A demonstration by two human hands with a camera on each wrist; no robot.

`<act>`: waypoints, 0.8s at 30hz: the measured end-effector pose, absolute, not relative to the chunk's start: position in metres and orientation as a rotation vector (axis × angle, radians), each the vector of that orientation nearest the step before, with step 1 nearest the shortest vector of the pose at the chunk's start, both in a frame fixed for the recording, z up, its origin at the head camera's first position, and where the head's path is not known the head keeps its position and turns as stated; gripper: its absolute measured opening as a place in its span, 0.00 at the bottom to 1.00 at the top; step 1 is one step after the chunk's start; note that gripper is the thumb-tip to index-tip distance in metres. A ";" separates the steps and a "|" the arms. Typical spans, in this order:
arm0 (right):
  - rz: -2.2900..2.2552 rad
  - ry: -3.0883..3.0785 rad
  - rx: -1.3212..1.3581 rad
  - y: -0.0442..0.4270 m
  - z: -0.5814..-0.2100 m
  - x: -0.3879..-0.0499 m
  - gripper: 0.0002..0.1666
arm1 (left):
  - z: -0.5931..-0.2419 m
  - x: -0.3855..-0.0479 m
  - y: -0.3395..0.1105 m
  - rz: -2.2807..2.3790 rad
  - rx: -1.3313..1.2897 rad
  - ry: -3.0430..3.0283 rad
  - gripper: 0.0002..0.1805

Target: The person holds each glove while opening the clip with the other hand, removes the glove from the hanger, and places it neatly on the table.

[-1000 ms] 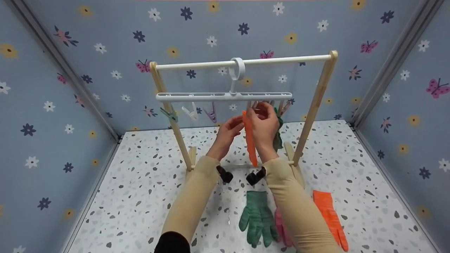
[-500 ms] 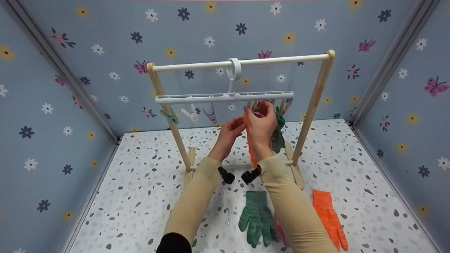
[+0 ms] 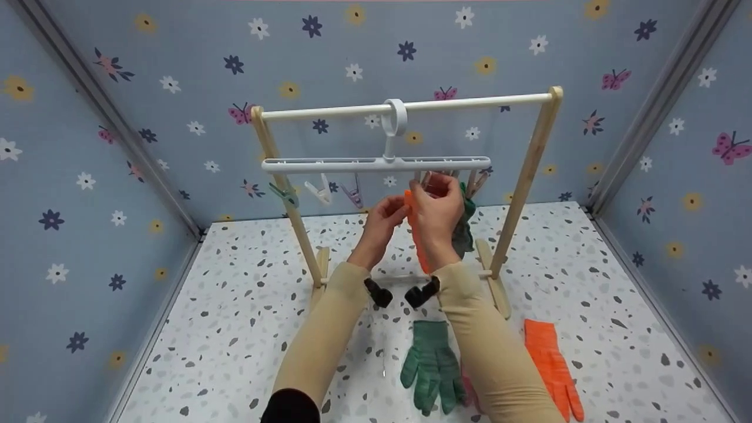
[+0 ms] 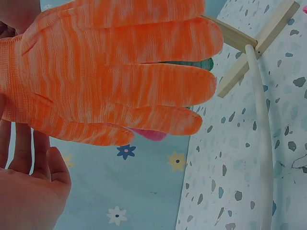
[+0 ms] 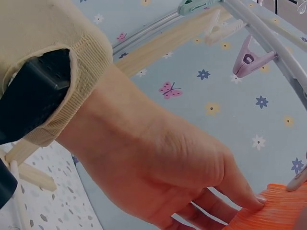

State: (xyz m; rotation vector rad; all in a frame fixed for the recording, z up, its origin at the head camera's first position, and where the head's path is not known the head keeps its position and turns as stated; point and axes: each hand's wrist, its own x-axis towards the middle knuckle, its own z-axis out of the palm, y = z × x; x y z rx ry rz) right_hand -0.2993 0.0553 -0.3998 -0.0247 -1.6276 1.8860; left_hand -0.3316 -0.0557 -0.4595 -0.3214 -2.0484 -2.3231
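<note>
While the left hand (image 3: pixel 376 228) pinches the orange glove (image 4: pixel 105 72), whether the right hand (image 3: pixel 439 214) grips I cannot tell

Orange glove (image 4: pixel 115 81), upper left of left-wrist view: I see matt, ribbed knit cloth. Head view: hanger (image 3: pixel 329 165), upper centre, smooth plastic; rack post (image 3: pixel 529 170), right of centre, bare wood; my sleeve (image 3: pixel 329 329), lower centre, matt cloth.

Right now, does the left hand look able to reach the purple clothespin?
Probably yes: nothing shows between the left hand and the purple clothespin nearby, but that hand seems to hold an orange glove.
</note>
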 end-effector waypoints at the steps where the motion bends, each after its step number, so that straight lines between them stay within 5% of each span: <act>1: 1.890 -1.627 -0.027 0.056 -0.400 -0.299 0.20 | -0.460 -0.332 -0.055 -2.322 -0.332 -2.045 0.17; 24: 1.895 -1.629 -0.045 0.061 -0.396 -0.295 0.18 | -0.465 -0.328 -0.056 -2.397 -0.309 -1.997 0.17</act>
